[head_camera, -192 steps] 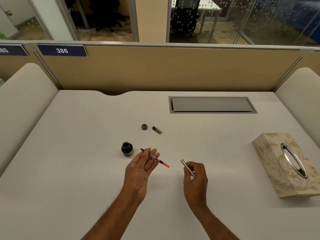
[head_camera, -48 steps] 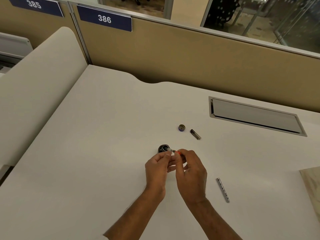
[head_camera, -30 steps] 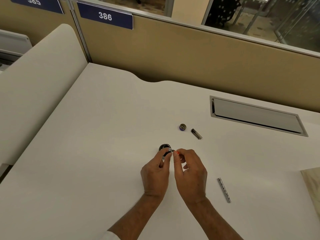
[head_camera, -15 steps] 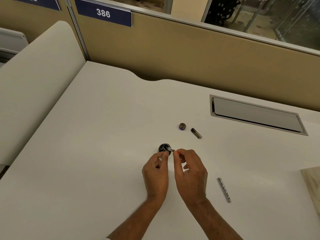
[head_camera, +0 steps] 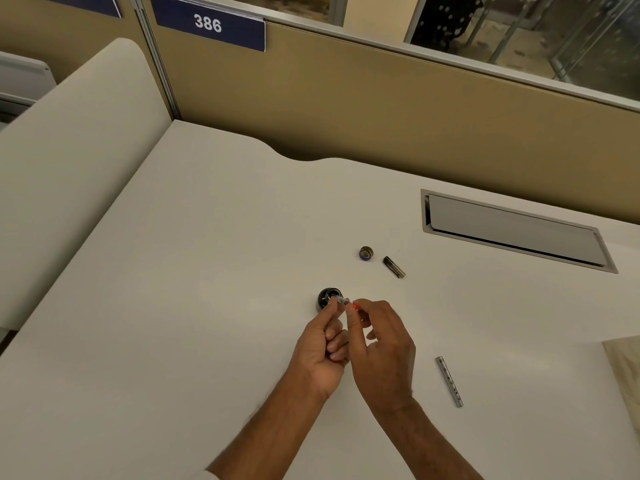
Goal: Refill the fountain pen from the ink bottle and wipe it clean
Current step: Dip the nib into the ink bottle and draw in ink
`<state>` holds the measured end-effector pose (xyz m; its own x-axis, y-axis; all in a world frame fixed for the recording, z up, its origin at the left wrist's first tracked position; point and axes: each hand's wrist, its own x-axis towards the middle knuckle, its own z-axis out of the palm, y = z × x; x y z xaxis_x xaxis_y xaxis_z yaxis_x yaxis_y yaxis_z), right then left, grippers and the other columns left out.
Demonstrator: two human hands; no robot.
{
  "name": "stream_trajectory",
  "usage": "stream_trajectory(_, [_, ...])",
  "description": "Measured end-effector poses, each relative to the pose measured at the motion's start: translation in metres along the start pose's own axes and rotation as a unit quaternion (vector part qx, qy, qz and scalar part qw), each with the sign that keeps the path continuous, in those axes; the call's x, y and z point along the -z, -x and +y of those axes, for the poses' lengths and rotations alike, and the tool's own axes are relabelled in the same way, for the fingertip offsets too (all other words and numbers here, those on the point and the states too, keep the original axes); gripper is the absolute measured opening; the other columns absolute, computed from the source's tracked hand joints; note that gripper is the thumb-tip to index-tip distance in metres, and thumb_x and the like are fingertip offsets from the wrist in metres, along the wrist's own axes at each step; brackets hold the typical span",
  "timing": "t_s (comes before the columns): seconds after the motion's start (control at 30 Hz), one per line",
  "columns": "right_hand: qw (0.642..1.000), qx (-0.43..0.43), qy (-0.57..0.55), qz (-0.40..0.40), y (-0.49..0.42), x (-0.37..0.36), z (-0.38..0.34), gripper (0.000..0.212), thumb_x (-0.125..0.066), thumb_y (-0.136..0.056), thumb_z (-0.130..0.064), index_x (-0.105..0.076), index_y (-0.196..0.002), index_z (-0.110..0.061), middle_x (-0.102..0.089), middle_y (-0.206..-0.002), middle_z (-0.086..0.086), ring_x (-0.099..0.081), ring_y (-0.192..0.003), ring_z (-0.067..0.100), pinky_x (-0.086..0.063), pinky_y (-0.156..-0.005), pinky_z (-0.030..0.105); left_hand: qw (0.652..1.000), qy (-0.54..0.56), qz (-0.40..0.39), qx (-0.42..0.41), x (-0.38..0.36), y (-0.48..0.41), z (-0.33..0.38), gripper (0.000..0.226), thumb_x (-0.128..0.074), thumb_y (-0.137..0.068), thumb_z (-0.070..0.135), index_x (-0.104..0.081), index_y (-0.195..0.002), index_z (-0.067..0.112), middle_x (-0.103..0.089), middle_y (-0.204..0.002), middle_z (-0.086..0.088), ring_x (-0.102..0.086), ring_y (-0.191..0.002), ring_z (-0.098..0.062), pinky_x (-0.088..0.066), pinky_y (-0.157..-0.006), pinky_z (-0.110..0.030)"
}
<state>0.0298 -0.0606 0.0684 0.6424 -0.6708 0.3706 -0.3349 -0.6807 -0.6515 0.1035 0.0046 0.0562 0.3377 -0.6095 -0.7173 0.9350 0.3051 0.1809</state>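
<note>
The open black ink bottle (head_camera: 327, 296) stands on the white desk (head_camera: 207, 271). The fountain pen's inner section (head_camera: 343, 301), clear with a red end, points into the bottle's mouth. My left hand (head_camera: 320, 348) pinches its front part by the bottle. My right hand (head_camera: 382, 348) holds the red rear end between fingertips. The nib is hidden in the bottle. The silver pen barrel (head_camera: 449, 381) lies on the desk right of my right hand. The pen cap (head_camera: 394, 267) and the bottle lid (head_camera: 366, 253) lie behind the bottle.
A patterned tissue box (head_camera: 625, 368) sits at the right edge, partly out of frame. A metal cable hatch (head_camera: 512, 230) is set in the desk at the back right. Beige partition walls close the back and left.
The barrel went from my right hand to the desk, and the pen section went into the bottle's mouth. In the last second both hands stay at the pen with only small finger shifts.
</note>
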Motion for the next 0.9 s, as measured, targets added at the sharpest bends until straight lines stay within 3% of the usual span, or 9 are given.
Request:
stream_trajectory(0.2, [1.0, -0.001, 0.005, -0.004, -0.003, 0.0, 0.002, 0.011, -0.061, -0.096, -0.023, -0.07, -0.1, -0.018, -0.065, -0.087, -0.009, -0.063, -0.078, 0.009, -0.052, -0.058, 0.027, 1.0, 0.005, -0.003, 0.01, -0.002, -0.003, 0.001, 0.033, -0.069, -0.092, 0.031, -0.068, -0.063, 0.014, -0.04, -0.045, 0.004, -0.034, -0.034, -0.006, -0.029, -0.032, -0.018])
stream_trajectory(0.33, [1.0, -0.002, -0.001, -0.01, -0.003, 0.001, 0.001, 0.014, -0.059, -0.097, -0.026, -0.07, -0.1, -0.018, -0.066, -0.087, -0.009, -0.063, -0.079, 0.009, -0.052, -0.059, 0.024, 1.0, 0.014, -0.009, 0.005, -0.007, 0.001, 0.001, 0.02, -0.072, -0.091, 0.027, -0.08, -0.083, 0.01, -0.069, -0.072, -0.004, -0.067, -0.061, -0.016, -0.059, -0.064, -0.034])
stream_trajectory(0.37, [1.0, -0.004, -0.005, -0.011, -0.003, 0.001, 0.0, 0.015, -0.058, -0.097, -0.027, -0.07, -0.1, -0.018, -0.066, -0.087, -0.009, -0.063, -0.079, 0.009, -0.051, -0.06, 0.024, 1.0, 0.023, -0.014, 0.006, -0.008, 0.004, 0.001, 0.02, -0.07, -0.093, 0.024, -0.08, -0.086, 0.008, -0.075, -0.078, -0.008, -0.074, -0.066, -0.02, -0.062, -0.066, -0.038])
stream_trajectory(0.57, [1.0, 0.0, -0.007, -0.008, -0.004, -0.001, 0.001, 0.023, -0.055, -0.098, -0.032, -0.071, -0.1, -0.015, -0.067, -0.089, -0.008, -0.063, -0.079, 0.01, -0.052, -0.061, 0.024, 0.998, 0.058, -0.027, 0.019, -0.015, 0.012, 0.003, 0.021, -0.064, -0.097, 0.017, -0.076, -0.09, 0.002, -0.078, -0.084, -0.016, -0.079, -0.072, -0.028, -0.062, -0.056, -0.038])
stream_trajectory(0.7, [1.0, 0.002, -0.001, -0.004, -0.004, -0.001, 0.003, 0.02, -0.057, -0.097, -0.029, -0.071, -0.1, -0.015, -0.066, -0.088, -0.007, -0.061, -0.078, 0.01, -0.052, -0.058, 0.027, 0.996, 0.078, -0.036, 0.02, -0.015, 0.011, 0.003, 0.022, -0.061, -0.099, 0.016, -0.074, -0.09, 0.001, -0.077, -0.082, -0.015, -0.078, -0.071, -0.027, -0.063, -0.057, -0.037])
stream_trajectory(0.9, [1.0, 0.008, -0.007, -0.006, -0.004, -0.001, 0.003, 0.024, -0.056, -0.098, -0.03, -0.072, -0.101, -0.013, -0.067, -0.088, -0.006, -0.061, -0.078, 0.01, -0.052, -0.06, 0.023, 0.995, 0.086, -0.045, 0.02, -0.012, 0.007, 0.001, 0.02, -0.061, -0.099, 0.017, -0.073, -0.093, 0.001, -0.077, -0.087, -0.016, -0.079, -0.076, -0.027, -0.064, -0.064, -0.039])
